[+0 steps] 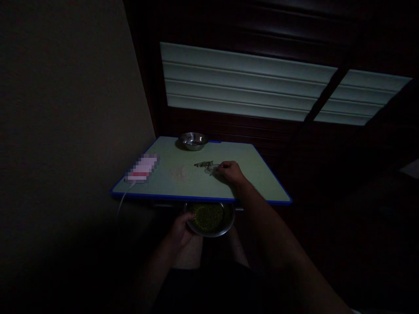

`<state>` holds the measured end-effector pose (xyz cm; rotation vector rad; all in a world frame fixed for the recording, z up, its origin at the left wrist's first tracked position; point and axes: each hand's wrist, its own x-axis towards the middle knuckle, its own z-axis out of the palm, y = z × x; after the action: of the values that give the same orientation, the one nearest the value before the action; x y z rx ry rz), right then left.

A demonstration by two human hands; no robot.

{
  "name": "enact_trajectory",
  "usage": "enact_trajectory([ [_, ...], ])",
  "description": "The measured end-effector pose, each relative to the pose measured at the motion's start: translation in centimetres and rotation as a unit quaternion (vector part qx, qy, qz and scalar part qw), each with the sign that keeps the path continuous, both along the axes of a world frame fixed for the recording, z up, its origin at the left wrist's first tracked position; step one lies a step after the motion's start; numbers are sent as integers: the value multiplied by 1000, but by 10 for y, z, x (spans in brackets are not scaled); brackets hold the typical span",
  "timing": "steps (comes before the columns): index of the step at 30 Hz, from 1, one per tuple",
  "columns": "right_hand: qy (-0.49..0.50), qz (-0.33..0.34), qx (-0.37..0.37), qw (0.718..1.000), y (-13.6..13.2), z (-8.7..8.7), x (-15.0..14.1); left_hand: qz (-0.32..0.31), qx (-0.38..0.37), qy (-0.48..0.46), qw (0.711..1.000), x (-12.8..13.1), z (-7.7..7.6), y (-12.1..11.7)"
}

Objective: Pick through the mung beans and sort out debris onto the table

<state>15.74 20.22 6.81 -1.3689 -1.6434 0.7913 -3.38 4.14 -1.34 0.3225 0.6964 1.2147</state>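
Note:
My left hand (183,224) grips the left rim of a steel bowl (225,229), thumb over the edge, just below the table's front edge. Small green grains, like mung beans (207,217), lie in this bowl. Over the table, my right hand (231,171) is closed on a small, clear, flat piece (212,169) whose kind I cannot make out. That piece lies low at the tabletop, beside a pile of dark grains (203,164). Left of them is a patch of pale grains (179,173).
The pale green table (262,183) has a blue rim. A second steel bowl (194,141) stands at its back. A blurred-out phone-like device (142,168) lies at the left, with a white cable (122,198) hanging off the edge. A wall (81,87) rises on the left; the room is dim.

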Motion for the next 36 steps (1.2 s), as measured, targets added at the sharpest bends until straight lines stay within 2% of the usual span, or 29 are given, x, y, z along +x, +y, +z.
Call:
enact_trajectory([
  [5,-18,21,-16,999,-4,3,0,12,12,-3,1000,0,-1,1],
  [15,-1,141,-68,988,-18,3,5,-6,3,-15,1000,-3,-10,2],
  [25,-20,195,-140,971,-44,24,-3,-29,13,-7,999,-5,-10,3],
  [33,-42,200,-101,974,-51,13,-3,-39,27,-15,999,-4,-11,3],
  [36,-49,216,-84,971,-50,9,-1,-25,27,-21,999,-3,-8,2],
])
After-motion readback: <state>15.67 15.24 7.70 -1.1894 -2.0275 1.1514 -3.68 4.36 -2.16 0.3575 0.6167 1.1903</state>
